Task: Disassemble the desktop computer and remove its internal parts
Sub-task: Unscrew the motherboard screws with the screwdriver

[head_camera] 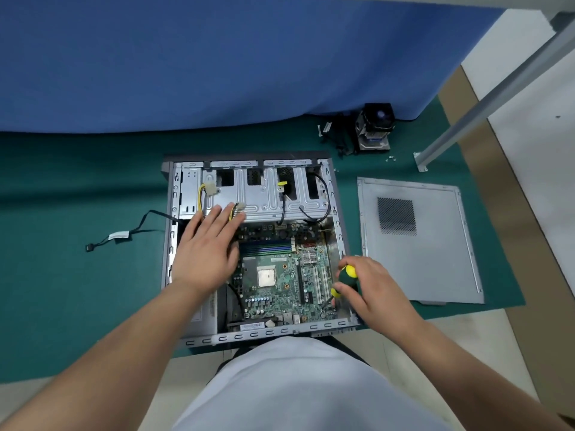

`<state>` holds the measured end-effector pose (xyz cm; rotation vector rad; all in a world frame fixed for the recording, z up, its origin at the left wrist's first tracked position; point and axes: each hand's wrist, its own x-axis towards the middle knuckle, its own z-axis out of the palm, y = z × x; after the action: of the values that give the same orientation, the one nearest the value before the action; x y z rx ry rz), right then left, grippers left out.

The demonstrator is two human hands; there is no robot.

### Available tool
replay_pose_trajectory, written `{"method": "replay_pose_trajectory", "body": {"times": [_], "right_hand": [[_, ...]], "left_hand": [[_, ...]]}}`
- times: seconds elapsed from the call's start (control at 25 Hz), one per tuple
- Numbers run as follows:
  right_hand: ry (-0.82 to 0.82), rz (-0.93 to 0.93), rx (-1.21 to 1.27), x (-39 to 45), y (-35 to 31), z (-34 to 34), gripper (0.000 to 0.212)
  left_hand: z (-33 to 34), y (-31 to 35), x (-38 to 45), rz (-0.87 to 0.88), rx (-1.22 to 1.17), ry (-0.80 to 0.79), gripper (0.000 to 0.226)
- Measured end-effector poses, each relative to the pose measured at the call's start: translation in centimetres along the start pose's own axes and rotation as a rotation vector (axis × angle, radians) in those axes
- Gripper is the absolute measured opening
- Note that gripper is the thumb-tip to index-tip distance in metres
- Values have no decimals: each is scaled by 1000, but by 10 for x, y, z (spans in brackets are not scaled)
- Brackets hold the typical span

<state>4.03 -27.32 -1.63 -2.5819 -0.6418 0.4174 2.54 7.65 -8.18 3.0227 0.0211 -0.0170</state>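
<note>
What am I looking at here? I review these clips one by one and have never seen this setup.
There is no robot: a person wears a camera on the head, so the one picture looks down at their own arms. An opened computer case lies flat on a green mat, its circuit board exposed. The left hand rests flat inside it. The right hand grips a yellow and green screwdriver, its tip down at the board's corner. The side panel, a cooling fan and a loose cable lie on the mat.

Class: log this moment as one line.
left hand: flat inside case | right hand: screwdriver at motherboard | side panel: off
</note>
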Motion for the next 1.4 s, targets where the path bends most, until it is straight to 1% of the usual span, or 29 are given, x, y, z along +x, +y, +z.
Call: {"method": "replay_pose_trajectory", "body": {"times": [0.24, 0.4, 0.76, 0.84, 0.96, 1.04, 1.12, 1.16, 1.2, 1.24, 1.28, 1.36, 1.4], "right_hand": [[-15, -84, -79, 0, -1, 6, 45], [-20, -72, -94, -3, 0, 12, 40], [-25, -71, -105, 0, 0, 17, 41], [-42, -81, -105, -1, 1, 16, 38], [-128, -67, -101, -2, 1, 6, 27], [-232, -99, -92, -1, -3, -3, 19], [-378, -160, -121, -1, -7, -9, 22], [-424, -193, -172, -2, -10, -11, 25], [-418, -209, -241, -3, -14, -13, 27], [-367, -208, -332, -5, -17, -14, 26], [-300, -174, -430, -6, -22, -14, 30], [-224, -104, -574, -7, -37, -9, 50], [-210, -111, -601, -9, -45, -4, 50]], "left_hand": [[2, 0, 0, 6, 7, 34, 65], [5, 0, -1, 8, 5, 55, 65], [5, -1, -1, 7, 6, 58, 65], [5, -1, -1, 8, 1, 62, 66], [5, -1, -1, 8, -2, 66, 66], [5, -2, -1, 7, 5, 72, 66], [6, -3, -1, 8, 3, 74, 66], [7, -3, -1, 8, 2, 74, 66], [7, -3, -1, 8, 4, 75, 66], [7, -3, -1, 7, 5, 77, 66], [7, -3, -1, 7, 4, 77, 66], [7, -3, -1, 8, 0, 74, 66], [7, -3, -1, 7, -2, 74, 66]]}}
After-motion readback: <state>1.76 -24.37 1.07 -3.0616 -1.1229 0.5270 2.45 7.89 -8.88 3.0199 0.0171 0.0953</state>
